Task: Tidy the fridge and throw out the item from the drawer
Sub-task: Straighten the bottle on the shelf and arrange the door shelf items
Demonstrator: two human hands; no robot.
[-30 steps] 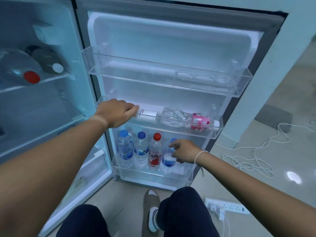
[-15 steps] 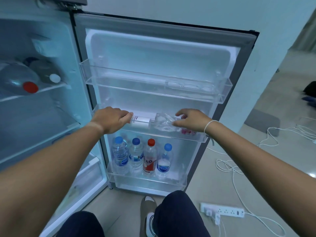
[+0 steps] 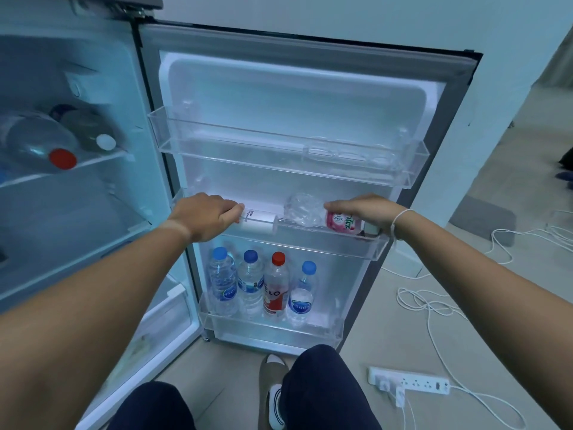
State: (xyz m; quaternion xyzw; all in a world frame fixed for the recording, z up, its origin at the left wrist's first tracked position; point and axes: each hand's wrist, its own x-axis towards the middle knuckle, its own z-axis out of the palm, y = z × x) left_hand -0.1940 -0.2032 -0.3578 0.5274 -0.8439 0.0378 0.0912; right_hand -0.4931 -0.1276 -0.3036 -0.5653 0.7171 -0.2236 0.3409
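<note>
The fridge door stands open with three clear door shelves. On the middle door shelf point(image 3: 376, 248) lie a white tube-shaped container point(image 3: 259, 219) and a crumpled clear bottle with a pink label point(image 3: 313, 214). My left hand point(image 3: 206, 214) grips the left end of the white container. My right hand point(image 3: 362, 212) closes over the pink-label end of the crumpled bottle. The bottom door shelf point(image 3: 269, 332) holds several upright water bottles point(image 3: 249, 282), one with a red cap point(image 3: 276, 285). The drawer point(image 3: 161, 321) sits low in the fridge body, its contents unclear.
Two large bottles point(image 3: 40, 144) lie on the upper fridge shelf at left. The top door shelf point(image 3: 279, 159) holds only an egg tray. A white power strip point(image 3: 409, 384) and loose white cables point(image 3: 434, 305) lie on the floor to the right. My knees and a shoe are below.
My right hand rose from the bottom-shelf bottles to the middle shelf and closed on the crumpled bottle's pink end. My left hand stayed on the white container. My view tilted upward.
</note>
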